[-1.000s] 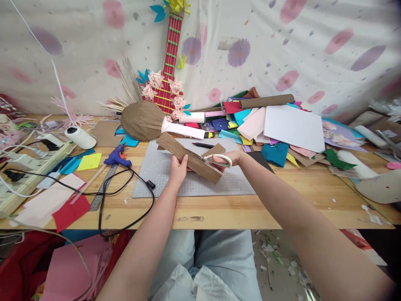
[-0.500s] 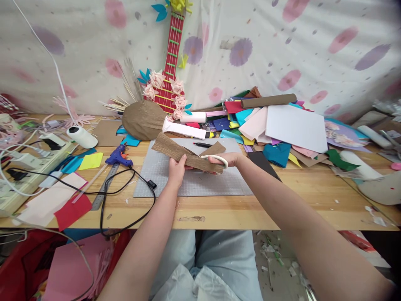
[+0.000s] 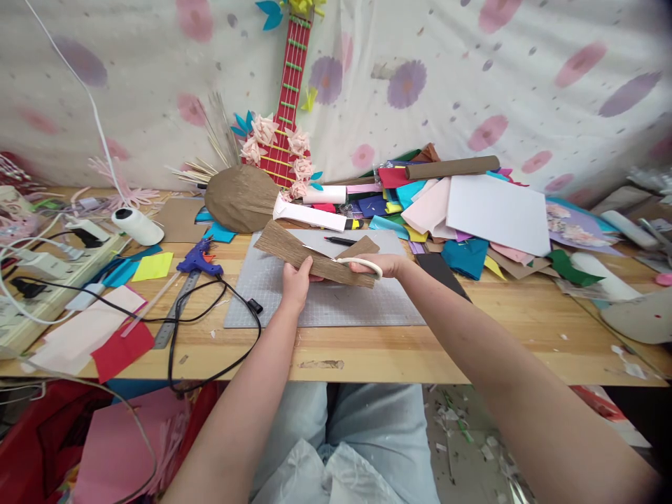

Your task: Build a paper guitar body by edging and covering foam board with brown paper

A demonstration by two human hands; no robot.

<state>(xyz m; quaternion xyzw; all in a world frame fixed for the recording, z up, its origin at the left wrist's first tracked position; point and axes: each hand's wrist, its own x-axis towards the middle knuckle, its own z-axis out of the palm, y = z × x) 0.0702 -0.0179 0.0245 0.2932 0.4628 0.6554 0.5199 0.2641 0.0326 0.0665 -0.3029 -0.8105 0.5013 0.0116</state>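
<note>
1. Cutting seems partway along: the scissors [image 3: 370, 263] lie along the brown paper strip [image 3: 283, 243], mid-frame above the grey mat [image 3: 257, 301]; how much is cut cannot be told, and some trimming appears left.
2. The left hand [image 3: 297, 281], left of centre, pinches the strip, thumb on top.
3. The right hand [image 3: 387, 264], right of centre, curls fingers round the scissors' handles.

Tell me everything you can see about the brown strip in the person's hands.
The brown strip is long and flat, with a finely streaked surface that looks like crepe paper. It slopes down toward the right above the gray cutting mat, looking narrower at that end. The left hand grips its lower edge, thumb on top. The right hand holds white-handled scissors along its upper edge; whether they're cutting is unclear.
</note>
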